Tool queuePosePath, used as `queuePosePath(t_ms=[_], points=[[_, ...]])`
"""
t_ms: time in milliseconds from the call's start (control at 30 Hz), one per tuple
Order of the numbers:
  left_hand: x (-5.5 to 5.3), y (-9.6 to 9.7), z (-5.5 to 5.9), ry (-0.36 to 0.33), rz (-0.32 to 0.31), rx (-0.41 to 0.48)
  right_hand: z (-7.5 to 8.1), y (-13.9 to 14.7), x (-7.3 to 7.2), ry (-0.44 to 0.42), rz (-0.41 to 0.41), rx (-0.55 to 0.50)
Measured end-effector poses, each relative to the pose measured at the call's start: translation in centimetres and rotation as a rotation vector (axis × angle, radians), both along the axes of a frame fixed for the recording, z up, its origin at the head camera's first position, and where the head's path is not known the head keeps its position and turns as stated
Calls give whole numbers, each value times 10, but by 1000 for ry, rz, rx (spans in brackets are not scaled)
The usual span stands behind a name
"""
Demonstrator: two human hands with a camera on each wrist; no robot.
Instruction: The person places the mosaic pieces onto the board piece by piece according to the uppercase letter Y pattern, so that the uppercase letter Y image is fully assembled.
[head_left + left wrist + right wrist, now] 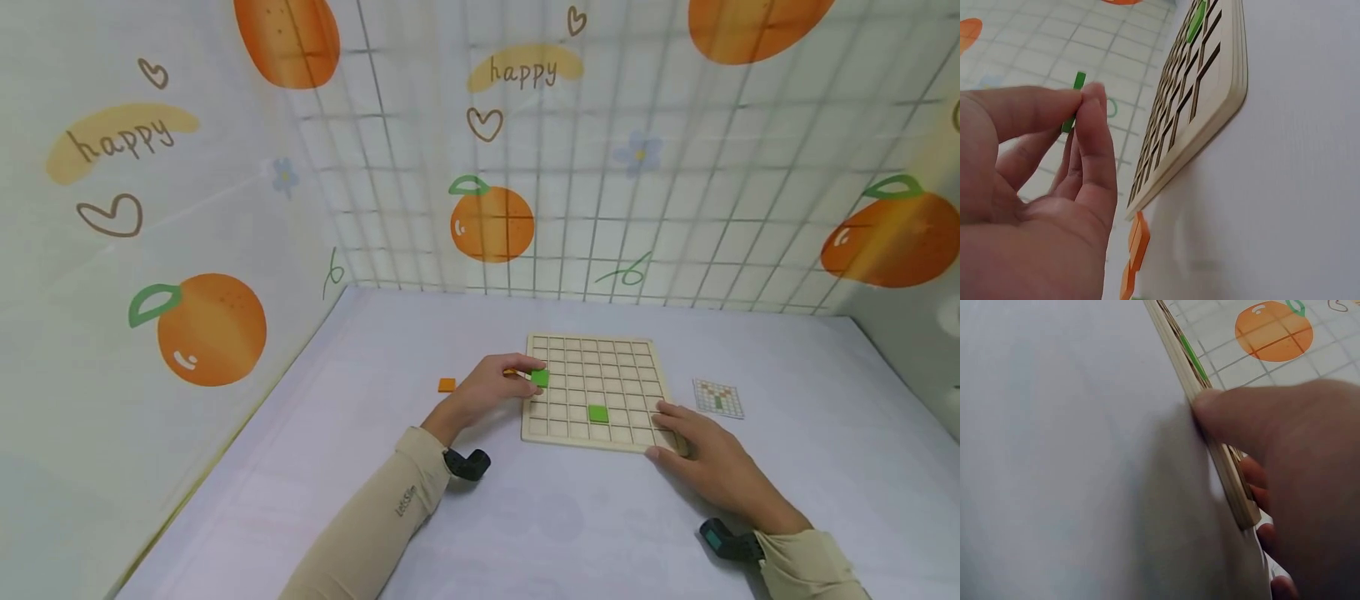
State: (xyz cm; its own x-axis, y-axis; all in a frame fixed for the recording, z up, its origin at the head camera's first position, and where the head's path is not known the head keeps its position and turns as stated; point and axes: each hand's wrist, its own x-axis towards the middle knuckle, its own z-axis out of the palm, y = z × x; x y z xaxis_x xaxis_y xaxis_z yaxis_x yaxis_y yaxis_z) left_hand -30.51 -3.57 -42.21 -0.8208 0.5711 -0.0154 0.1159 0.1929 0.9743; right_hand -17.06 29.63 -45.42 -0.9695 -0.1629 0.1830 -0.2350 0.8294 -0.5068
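Observation:
My left hand (491,387) pinches a green square tile (540,379) between thumb and fingertips, over the left side of a wooden grid board (570,436). In the left wrist view, this green tile (1079,81) stands on edge between the fingertips. A second green tile (598,414) lies in a cell near the board's front. My right hand (708,454) holds the board's near right corner, thumb on the front edge and fingers at the right side. The right wrist view shows the thumb (1229,415) against the board's edge (1229,475).
An orange tile (447,385) lies on the table left of my left hand. Right of the board is a small pattern card (718,398) with a coloured grid. Printed curtains (420,167) hang behind and beside the white table (555,517).

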Motion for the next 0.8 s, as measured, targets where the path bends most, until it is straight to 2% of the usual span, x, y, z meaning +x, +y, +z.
queuePosePath(t_ms=[133, 433, 667, 800], points=[[-3, 7, -3, 30, 28, -5, 0, 1, 0, 4, 2, 2], [-1, 21, -4, 4, 43, -37, 1, 0, 2, 21, 10, 0], [-1, 33, -6, -42, 69, -56, 1, -1, 1, 38, 7, -8], [0, 40, -6, -99, 80, -23, 0, -1, 1, 35, 5, -5]])
